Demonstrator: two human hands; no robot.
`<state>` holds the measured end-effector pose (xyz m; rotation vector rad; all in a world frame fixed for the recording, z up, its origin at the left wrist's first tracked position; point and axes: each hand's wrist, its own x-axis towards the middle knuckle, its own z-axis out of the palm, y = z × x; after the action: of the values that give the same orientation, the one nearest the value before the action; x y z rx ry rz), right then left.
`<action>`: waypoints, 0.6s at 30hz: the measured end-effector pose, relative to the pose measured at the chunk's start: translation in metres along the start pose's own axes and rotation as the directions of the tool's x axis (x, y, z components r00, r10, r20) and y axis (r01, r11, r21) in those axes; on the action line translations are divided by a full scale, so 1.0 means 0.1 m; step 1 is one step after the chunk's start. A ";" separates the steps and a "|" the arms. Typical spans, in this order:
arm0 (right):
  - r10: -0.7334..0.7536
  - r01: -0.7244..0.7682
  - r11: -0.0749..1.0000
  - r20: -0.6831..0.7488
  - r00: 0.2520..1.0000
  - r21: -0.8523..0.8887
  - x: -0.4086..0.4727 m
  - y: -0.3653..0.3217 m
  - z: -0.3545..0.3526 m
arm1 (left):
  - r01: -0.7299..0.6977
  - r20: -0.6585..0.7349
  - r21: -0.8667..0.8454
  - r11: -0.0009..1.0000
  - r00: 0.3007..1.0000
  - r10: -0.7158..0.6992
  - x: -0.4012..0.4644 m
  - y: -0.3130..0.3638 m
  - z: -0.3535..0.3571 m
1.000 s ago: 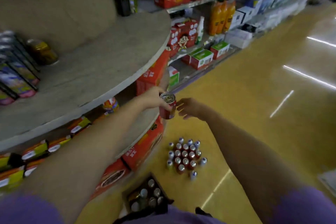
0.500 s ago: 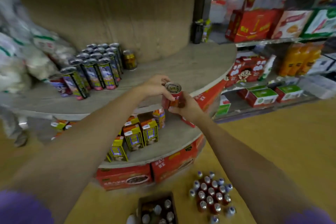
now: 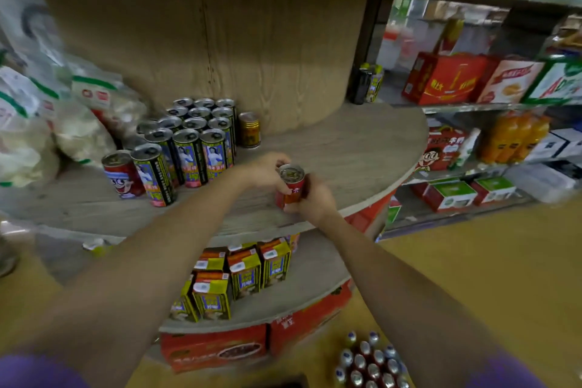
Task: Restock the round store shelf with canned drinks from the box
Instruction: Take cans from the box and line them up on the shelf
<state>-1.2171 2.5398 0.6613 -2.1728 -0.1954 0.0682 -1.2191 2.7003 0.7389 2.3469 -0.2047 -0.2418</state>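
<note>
A red can (image 3: 291, 186) with a silver top stands upright over the front part of the round wooden shelf (image 3: 356, 148). My left hand (image 3: 267, 168) grips it from the left and my right hand (image 3: 311, 200) grips it from the right and below. Whether the can touches the shelf is hidden by my fingers. To the left on the same shelf stand several tall dark cans (image 3: 192, 135), a red cartoon can (image 3: 121, 175) and a gold can (image 3: 249, 129). The box is out of view.
White snack bags (image 3: 47, 123) fill the shelf's left side. Yellow drink cartons (image 3: 242, 274) sit on the lower tier, red boxes (image 3: 220, 346) beneath. Several small bottles (image 3: 368, 362) stand on the floor. A straight aisle shelf (image 3: 466, 107) with red boxes stands to the right.
My view swung up from the floor to the shelf. Both hands carried the red can up and forward over the shelf's front edge; my right hand joined the left on the can.
</note>
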 end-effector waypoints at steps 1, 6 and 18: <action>0.011 -0.011 1.000 -0.012 1.000 -0.020 0.06 -0.03 0.04 | -0.017 -0.006 0.018 1.000 1.000 0.017 0.06 -0.04 -0.05; 0.085 -0.091 0.995 -0.107 0.991 -0.051 0.32 -0.17 0.24 | -0.089 -0.143 0.159 0.983 0.983 0.112 0.36 -0.22 -0.22; 0.148 -0.132 0.985 -0.165 0.975 0.109 0.74 -0.17 0.30 | -0.111 -0.146 0.278 0.954 0.977 0.156 0.86 -0.27 -0.40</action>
<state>-1.1493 2.5861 0.6598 -2.0800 0.0594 -0.0298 -1.1240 2.7275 0.7379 2.5928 -0.3317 0.0536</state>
